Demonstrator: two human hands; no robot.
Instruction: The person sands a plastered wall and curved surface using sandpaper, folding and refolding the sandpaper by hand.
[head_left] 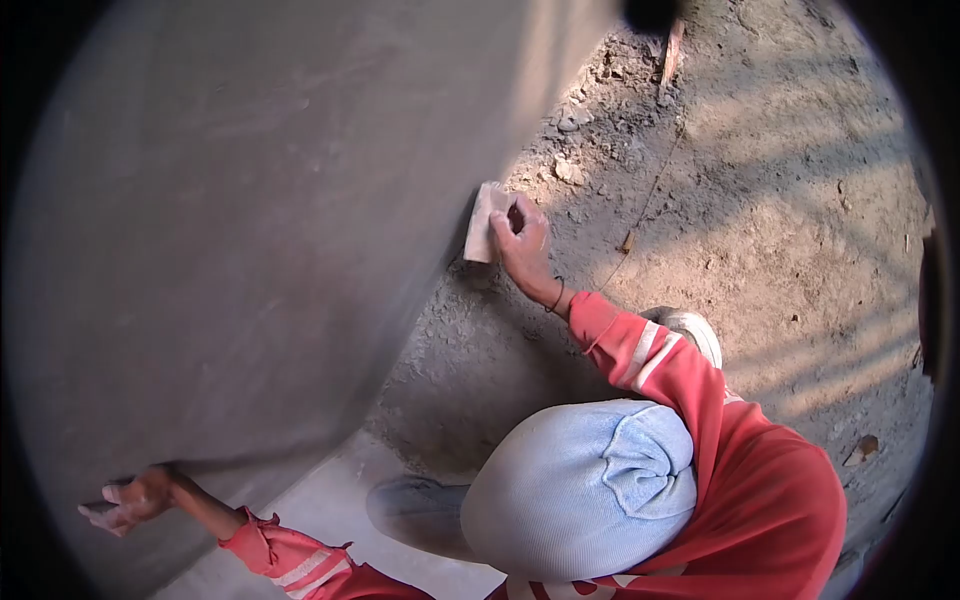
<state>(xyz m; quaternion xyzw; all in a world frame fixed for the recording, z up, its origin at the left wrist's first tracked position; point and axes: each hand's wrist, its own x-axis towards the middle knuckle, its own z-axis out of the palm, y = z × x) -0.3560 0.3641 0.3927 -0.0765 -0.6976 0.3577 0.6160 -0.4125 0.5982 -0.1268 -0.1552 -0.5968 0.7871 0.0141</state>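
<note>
My right hand (525, 245) grips a flat, pale rectangular block (480, 222), thumb and fingers curled at its near side. The block stands on edge along the foot of a smooth grey wall (270, 230), where the wall meets the dirt ground. Pale dust marks my fingers. Lower left, my left hand (135, 500) is held out against or just off the wall, its fingers spread and holding nothing. Whether it touches the surface, I cannot tell.
Rough dirt ground (780, 230) runs along the right, with loose rubble (570, 170) by the wall's base and a thin stick (671, 60). My bent knee (560, 490) in light blue denim and a pale shoe (695, 335) are close below my right arm.
</note>
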